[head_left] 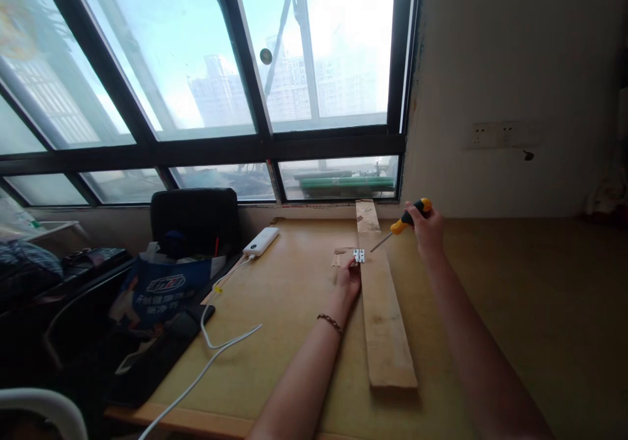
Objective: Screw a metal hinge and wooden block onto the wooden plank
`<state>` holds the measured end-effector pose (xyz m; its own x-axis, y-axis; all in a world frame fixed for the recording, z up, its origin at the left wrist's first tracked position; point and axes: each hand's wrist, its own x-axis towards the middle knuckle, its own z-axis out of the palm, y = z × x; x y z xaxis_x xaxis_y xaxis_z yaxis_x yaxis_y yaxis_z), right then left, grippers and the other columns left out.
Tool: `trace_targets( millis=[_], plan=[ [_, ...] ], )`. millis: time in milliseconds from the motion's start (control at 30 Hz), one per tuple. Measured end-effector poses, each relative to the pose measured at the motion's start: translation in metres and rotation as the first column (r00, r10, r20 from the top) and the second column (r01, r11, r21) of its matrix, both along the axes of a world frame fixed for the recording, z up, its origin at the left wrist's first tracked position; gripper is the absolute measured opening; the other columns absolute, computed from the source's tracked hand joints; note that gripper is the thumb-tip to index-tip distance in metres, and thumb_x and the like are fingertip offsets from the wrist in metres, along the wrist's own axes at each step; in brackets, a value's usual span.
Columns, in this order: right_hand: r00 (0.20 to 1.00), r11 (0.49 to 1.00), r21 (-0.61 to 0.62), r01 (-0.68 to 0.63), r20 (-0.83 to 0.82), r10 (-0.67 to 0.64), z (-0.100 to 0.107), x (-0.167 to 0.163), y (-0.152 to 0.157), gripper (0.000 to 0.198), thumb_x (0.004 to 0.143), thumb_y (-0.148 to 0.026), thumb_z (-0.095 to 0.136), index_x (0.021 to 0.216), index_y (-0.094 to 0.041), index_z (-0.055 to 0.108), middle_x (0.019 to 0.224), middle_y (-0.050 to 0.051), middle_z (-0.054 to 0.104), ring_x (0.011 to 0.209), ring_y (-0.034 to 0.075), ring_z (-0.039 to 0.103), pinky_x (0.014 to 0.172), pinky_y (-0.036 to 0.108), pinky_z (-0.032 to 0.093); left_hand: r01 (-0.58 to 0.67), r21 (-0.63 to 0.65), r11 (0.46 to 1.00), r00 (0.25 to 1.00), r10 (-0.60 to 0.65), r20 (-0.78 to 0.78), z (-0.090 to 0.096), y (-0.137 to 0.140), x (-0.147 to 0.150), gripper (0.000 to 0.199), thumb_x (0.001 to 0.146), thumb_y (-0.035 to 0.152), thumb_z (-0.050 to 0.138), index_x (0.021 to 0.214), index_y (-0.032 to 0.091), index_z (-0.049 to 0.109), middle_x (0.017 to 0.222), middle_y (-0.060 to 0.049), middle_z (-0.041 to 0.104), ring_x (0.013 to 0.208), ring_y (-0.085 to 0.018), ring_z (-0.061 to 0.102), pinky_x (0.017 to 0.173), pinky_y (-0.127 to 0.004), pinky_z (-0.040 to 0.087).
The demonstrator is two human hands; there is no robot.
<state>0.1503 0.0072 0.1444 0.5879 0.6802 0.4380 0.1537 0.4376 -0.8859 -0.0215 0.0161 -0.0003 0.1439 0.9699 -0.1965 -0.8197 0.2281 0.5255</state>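
A long wooden board (385,316) lies on the table, running from near me toward the window. A small silver hinge (360,255) rests at the board's left edge. My left hand (349,278) is closed with its fingertips at the hinge, pinching it from the left. Raised above the board's right side, my right hand (426,225) wraps round the yellow and black handle of a screwdriver (405,220). The screwdriver's shaft slants down to the left, its tip near the hinge's right side. A piece of torn cardboard or thin wood (341,255) lies just left of the hinge.
A white power bank (261,242) with a white cable (216,347) lies on the table's (294,335) left part. Beyond the left edge stand a black chair (193,218) and a blue bag (159,289). A window rises behind, and a wall socket (493,135) sits at right.
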Motion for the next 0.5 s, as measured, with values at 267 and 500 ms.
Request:
trace_targets(
  millis=[267, 500],
  plan=[
    [0.971, 0.995, -0.094, -0.046, 0.229, 0.066, 0.0, -0.014, -0.011, 0.054, 0.071, -0.065, 0.05, 0.09, -0.014, 0.05, 0.073, 0.007, 0.066, 0.054, 0.017, 0.059, 0.047, 0.025, 0.045, 0.021, -0.02, 1.0, 0.997, -0.019, 0.068, -0.003, 0.003, -0.001, 0.011, 0.074, 0.015, 0.052, 0.08, 0.012, 0.061, 0.073, -0.006, 0.065, 0.067, -0.014, 0.061, 0.076, -0.028, 0.048],
    [0.973, 0.977, -0.096, -0.189, 0.114, 0.2, -0.012, -0.025, 0.002, 0.058, 0.066, -0.068, 0.053, 0.093, -0.017, 0.045, 0.082, 0.007, 0.065, 0.063, 0.021, 0.064, 0.045, 0.029, 0.051, 0.029, -0.036, 0.999, 0.997, -0.027, 0.066, -0.003, 0.003, -0.001, 0.009, 0.073, 0.013, 0.051, 0.075, 0.012, 0.06, 0.068, -0.005, 0.064, 0.068, -0.015, 0.062, 0.077, -0.028, 0.046]
  ],
)
